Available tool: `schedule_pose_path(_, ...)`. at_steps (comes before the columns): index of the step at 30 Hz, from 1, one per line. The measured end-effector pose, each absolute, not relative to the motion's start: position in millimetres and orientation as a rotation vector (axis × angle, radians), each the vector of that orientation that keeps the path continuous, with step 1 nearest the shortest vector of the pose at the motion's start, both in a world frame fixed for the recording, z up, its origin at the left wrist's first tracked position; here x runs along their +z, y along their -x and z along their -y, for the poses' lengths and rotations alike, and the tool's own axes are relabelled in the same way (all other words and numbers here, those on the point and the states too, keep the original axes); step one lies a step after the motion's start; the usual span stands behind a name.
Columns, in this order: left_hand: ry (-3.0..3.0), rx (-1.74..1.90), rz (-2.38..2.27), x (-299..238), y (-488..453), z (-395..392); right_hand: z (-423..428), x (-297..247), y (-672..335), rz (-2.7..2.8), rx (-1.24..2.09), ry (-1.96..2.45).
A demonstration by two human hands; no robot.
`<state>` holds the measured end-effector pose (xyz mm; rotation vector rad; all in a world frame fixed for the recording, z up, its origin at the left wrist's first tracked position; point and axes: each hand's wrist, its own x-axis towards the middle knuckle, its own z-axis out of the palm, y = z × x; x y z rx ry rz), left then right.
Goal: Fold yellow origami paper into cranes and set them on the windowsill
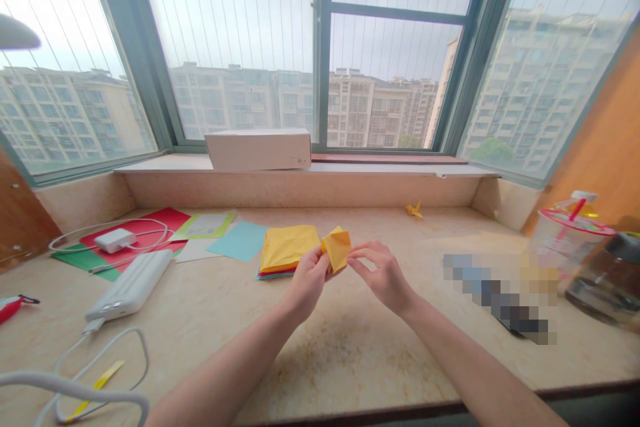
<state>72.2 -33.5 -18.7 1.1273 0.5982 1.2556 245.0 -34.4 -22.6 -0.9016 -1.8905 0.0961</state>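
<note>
A small piece of folded yellow paper [338,248] is held up over the counter, its creased flaps facing me. My left hand [311,280] grips it from the left side, thumb in front and fingers partly hidden behind. At its right edge, the thumb and forefinger of my right hand [383,277] pinch the paper's corner. Just behind my left hand lies a stack of paper sheets [287,247], yellow on top with red and blue edges below. A finished yellow paper crane [414,210] stands farther back to the right.
Left on the counter [210,333] are a white power bank [133,285], a charger [115,240] with cables, and red [150,220] and light blue sheets [243,240]. A white box [257,150] sits on the windowsill. A plastic cup [565,240] and a blurred dark object [500,300] lie right.
</note>
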Motion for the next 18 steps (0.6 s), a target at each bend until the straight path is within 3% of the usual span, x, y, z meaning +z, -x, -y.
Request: schedule_pose_path(18,-1.347,1.166,-0.665,-17.8,-72.3,37.9,44.5,-21.3,-238.9,2.055,0.154,1.01)
